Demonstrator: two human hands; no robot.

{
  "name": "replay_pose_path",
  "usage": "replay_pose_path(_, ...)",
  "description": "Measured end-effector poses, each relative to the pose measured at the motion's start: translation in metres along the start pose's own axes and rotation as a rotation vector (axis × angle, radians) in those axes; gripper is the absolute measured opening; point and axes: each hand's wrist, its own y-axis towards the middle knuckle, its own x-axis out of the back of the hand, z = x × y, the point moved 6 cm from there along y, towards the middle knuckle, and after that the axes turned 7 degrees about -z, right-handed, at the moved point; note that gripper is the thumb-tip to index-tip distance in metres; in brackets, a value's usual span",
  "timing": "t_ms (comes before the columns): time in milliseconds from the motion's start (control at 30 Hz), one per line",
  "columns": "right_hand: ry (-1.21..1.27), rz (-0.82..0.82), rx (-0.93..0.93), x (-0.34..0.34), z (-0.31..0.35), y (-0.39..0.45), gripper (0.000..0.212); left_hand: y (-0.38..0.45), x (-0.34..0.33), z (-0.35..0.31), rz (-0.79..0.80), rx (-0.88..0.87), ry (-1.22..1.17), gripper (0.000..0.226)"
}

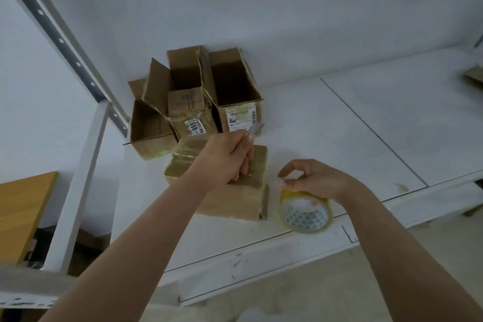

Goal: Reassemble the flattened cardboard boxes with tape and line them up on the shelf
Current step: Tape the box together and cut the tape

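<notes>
Shelf upright: a white slotted metal post (pixel 78 65) rose at the left edge of the white metal shelf board (pixel 366 123).

Finished row: three open-topped brown cardboard boxes (pixel 193 99) stood touching one another at the back left of the shelf, against the wall, flaps up.

Box in hand: the closed brown cardboard box, glossy with clear tape (pixel 222 180), lay just in front of that row, near the shelf's front edge. Its long axis ran front to back, roughly in line with your left forearm.

Left hand: your left hand (pixel 227 157) was over the box's top, fingers curled round a small silvery blade (pixel 254 128) that poked out toward the back row. Whether the hand also touched the box, I cannot tell.

Right hand: your right hand (pixel 311 178) rested on the top of the yellow-rimmed roll of clear tape with a white patterned core (pixel 304 210), thumb and forefinger pinched together at the rim, apparently on the tape's loose end. The roll stood on edge just right of the box.

Key relation: the box sat between your hands, directly under the left and just beside the right, so the left was nearer. I judge the next cut or push toward the row behind fell to it.
</notes>
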Motion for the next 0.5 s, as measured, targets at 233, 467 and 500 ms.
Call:
replay_pose_path(233,0.189,-0.113,0.087,0.008,-0.006,-0.009,0.008,-0.002,-0.001,-0.029,0.162,-0.057,0.183,0.045)
replay_pose_path(467,0.232,-0.247,0.036,0.012,-0.009,-0.012,0.011,0.001,-0.035,-0.053,0.501,-0.003,0.738,0.036)
replay_pose_path(500,0.246,-0.275,0.033,0.016,-0.009,-0.013,0.011,0.002,-0.037,-0.053,0.521,0.01,0.782,0.034)
